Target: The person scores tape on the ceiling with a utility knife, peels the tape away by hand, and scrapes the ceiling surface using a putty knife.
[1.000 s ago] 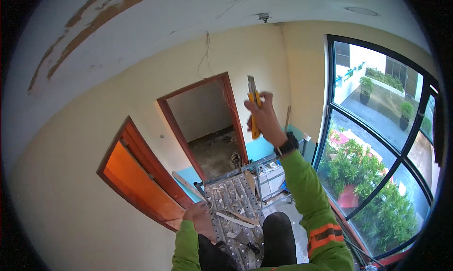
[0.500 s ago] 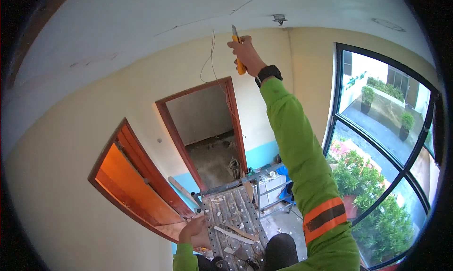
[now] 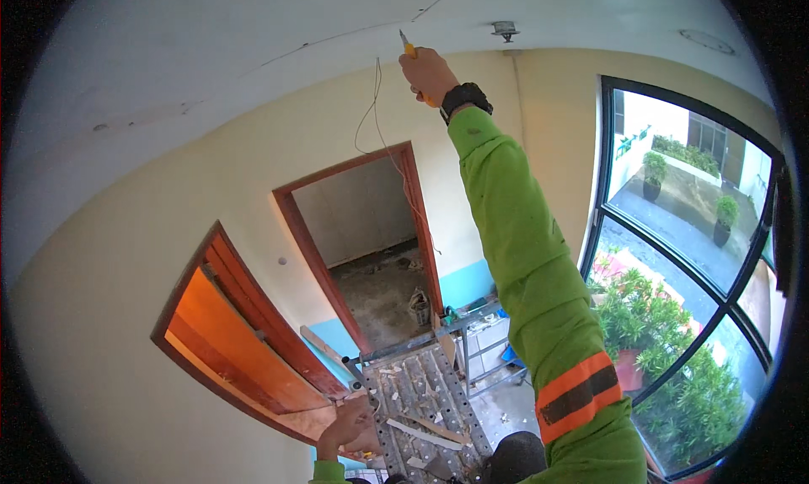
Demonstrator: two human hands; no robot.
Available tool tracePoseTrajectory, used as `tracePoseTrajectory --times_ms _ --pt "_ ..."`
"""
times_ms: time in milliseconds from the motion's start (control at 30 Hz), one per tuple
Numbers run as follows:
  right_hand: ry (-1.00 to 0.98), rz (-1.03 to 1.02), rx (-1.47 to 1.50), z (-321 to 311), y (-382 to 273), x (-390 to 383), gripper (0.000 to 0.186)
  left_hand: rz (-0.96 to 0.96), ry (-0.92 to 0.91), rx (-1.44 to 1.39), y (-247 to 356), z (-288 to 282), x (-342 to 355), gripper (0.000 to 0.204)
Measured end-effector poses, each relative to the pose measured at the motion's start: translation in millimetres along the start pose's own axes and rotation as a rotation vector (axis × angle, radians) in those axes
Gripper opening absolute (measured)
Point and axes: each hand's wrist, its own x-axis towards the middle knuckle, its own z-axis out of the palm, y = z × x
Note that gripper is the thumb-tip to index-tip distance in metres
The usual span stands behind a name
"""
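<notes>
My right hand [image 3: 431, 77] is raised high and closed round a yellow utility knife [image 3: 409, 49]. The blade points up toward the white ceiling [image 3: 253, 29], close to a dark cracked seam [image 3: 358, 32] there; I cannot tell whether its tip touches. Most of the knife's handle is hidden by the fingers. Down low on the left, my left hand [image 3: 344, 425] hangs beside the scaffold platform with its fingers partly stretched and nothing visible in them.
Below me is a perforated metal scaffold platform [image 3: 404, 400], littered with strips and chips. Loose wires [image 3: 377, 104] dangle from the ceiling just left of my right hand. A round ceiling fixture [image 3: 504, 30] sits to the right. Two doorways and a large black-framed window [image 3: 602, 164] surround me.
My right hand has turned and shifted slightly left and up, so less of the knife's handle shows. My left hand has dropped a little lower. The view has shifted slightly.
</notes>
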Motion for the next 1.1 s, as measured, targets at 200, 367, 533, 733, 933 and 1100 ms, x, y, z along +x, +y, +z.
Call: tracePoseTrajectory --times_ms 200,367,533,733,933,1100 --pt "-0.015 0.029 0.061 -2.0 -4.5 12.1 0.024 -0.006 -0.028 0.025 -31.8 9.0 7.9 0.025" --pt "-0.020 0.124 0.205 1.1 1.2 18.9 0.024 -0.054 -0.051 -0.067 -22.3 6.3 5.2 0.026" --pt "-0.077 -0.022 -0.098 -2.6 16.0 31.5 0.027 -0.003 -0.047 -0.106 -53.3 16.7 13.2 0.030" --pt "-0.020 0.153 0.154 1.0 -5.9 19.0 0.025 -0.016 -0.065 -0.061 -45.3 11.0 5.7 0.036" --pt "-0.119 -0.001 -0.002 -15.6 9.3 35.9 0.021 0.035 -0.076 -0.125 -38.1 14.6 20.7 0.038" --pt "0.034 0.054 -0.096 1.1 -18.7 13.3 0.020 -0.018 -0.107 0.026 -93.9 35.6 29.8 0.043"
